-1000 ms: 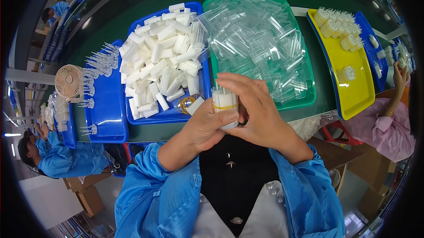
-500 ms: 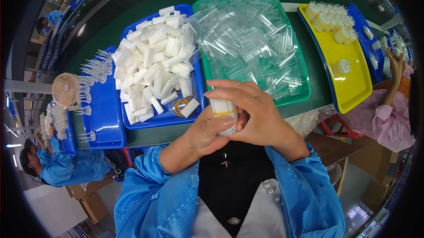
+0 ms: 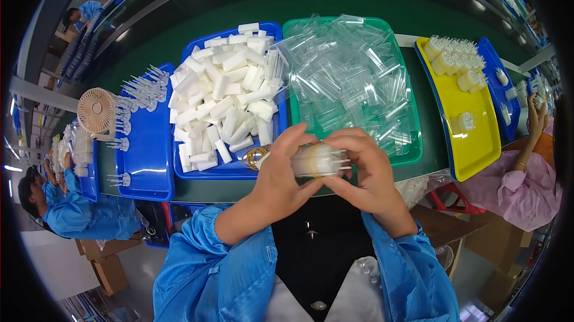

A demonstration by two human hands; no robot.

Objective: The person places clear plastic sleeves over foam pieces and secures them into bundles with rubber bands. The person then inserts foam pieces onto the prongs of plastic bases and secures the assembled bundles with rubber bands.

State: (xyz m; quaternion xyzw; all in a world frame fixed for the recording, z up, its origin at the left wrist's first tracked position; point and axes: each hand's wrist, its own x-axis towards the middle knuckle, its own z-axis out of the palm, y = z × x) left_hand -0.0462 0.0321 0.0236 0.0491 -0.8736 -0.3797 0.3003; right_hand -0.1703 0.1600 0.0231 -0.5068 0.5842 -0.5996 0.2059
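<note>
Between my two hands is a bundle of white foam and clear plastic pieces (image 3: 320, 160), with a yellow rubber band around it. It is tipped on its side, and thin clear prongs stick out toward the right. My left hand (image 3: 279, 172) grips its left end, thumb below. The fingers and thumb of my right hand (image 3: 368, 172) are closed around the pronged end. Beyond my left hand lies a heap of white foam blocks (image 3: 221, 92), with yellow rubber bands (image 3: 256, 156) beside it. Loose clear plastic pieces (image 3: 344, 71) are piled beyond my right hand.
The blocks lie in a blue tray (image 3: 179, 163), the plastic pieces in a green tray (image 3: 417, 136). Finished-looking bundles stand on a yellow tray (image 3: 478, 148) at right. Another blue tray (image 3: 143, 166) holds stemmed clear pieces beside a small fan (image 3: 98, 113). Co-workers sit on both sides.
The bundle has turned from upright to lying sideways, prongs now toward the right. My right hand has moved from over its top to its right end. The whole view has shifted slightly.
</note>
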